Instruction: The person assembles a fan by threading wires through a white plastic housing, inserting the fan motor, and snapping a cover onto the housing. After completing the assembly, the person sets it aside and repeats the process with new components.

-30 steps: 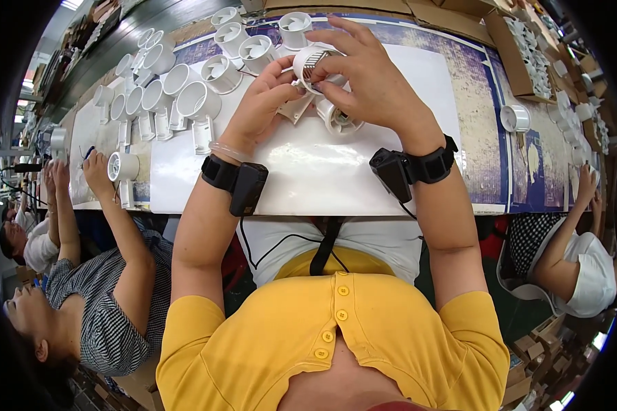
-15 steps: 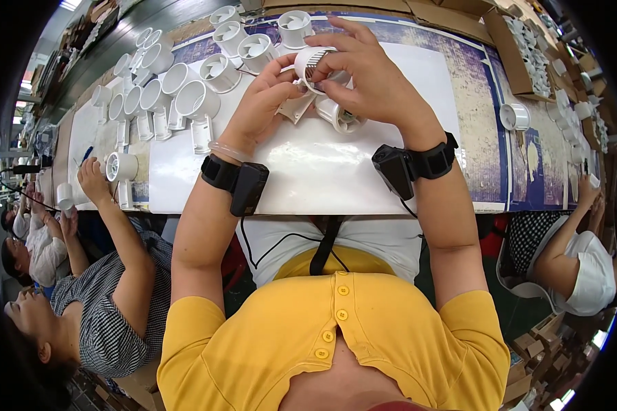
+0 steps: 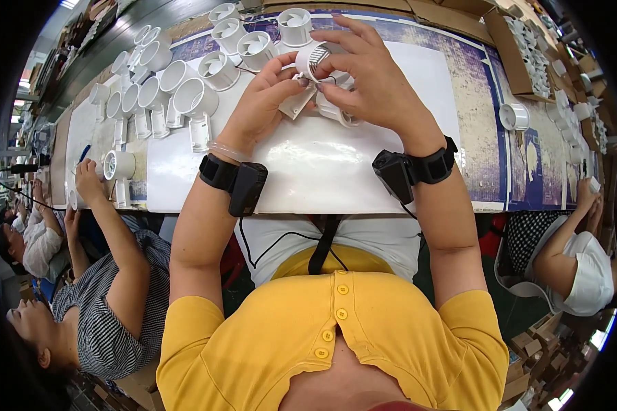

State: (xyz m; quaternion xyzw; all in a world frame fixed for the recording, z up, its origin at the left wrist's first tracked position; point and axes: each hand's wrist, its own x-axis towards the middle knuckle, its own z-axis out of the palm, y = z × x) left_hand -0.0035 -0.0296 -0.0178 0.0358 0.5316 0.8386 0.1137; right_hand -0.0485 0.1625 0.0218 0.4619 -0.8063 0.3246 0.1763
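Note:
Between both hands, above the table's far middle, is a white round plastic housing [image 3: 304,63] with a slotted grille and a flat leg [image 3: 296,103]. My left hand [image 3: 264,96] is closed on its left side, thumb near where the leg joins the ring. The right hand [image 3: 373,82] pinches the grille side, with its thumb and index finger bent at the rim and the other fingers raised. Beneath the right hand lies a white fan unit [image 3: 336,111], partly hidden by the fingers. Both wrists wear black strapped devices.
White fan units with blades [image 3: 255,49] stand at the far side. Left of them are several white cup-shaped housings with legs [image 3: 195,99]. One white cylinder [image 3: 514,117] lies at the right, near a cardboard box of parts [image 3: 524,58]. Co-workers sit on both sides.
The housing has turned slightly in my hands, and its leg has shifted a little left. At the left, a co-worker's hand has moved slightly.

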